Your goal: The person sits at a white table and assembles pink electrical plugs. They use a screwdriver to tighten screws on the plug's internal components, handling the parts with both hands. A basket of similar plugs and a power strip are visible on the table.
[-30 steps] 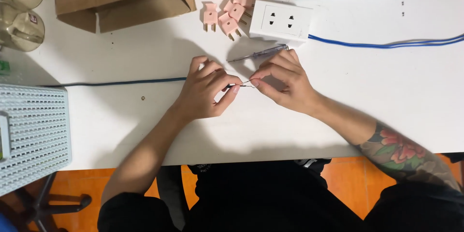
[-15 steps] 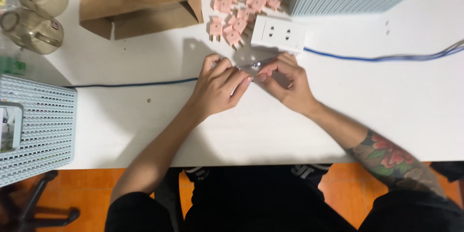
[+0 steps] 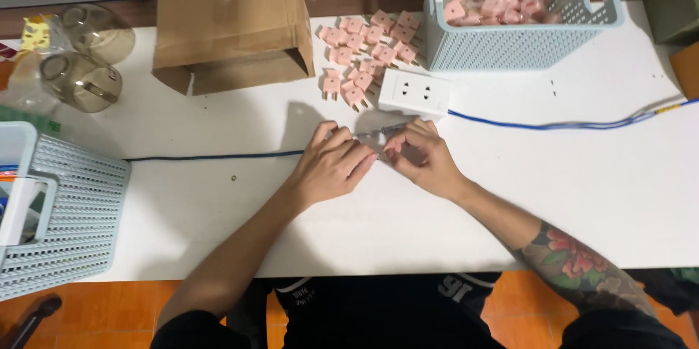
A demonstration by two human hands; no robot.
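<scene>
You are pinching a small clear slender tool [image 3: 380, 136] between both hands at mid-surface: left hand [image 3: 331, 167] closing over its near end, right hand [image 3: 422, 160] grasping its far end. It could slip, being so thin. The white socket block [image 3: 415, 93] and loose pink plugs [image 3: 360, 58] are crowding ahead; the white surface [image 3: 582, 189] is lying open rightward.
</scene>
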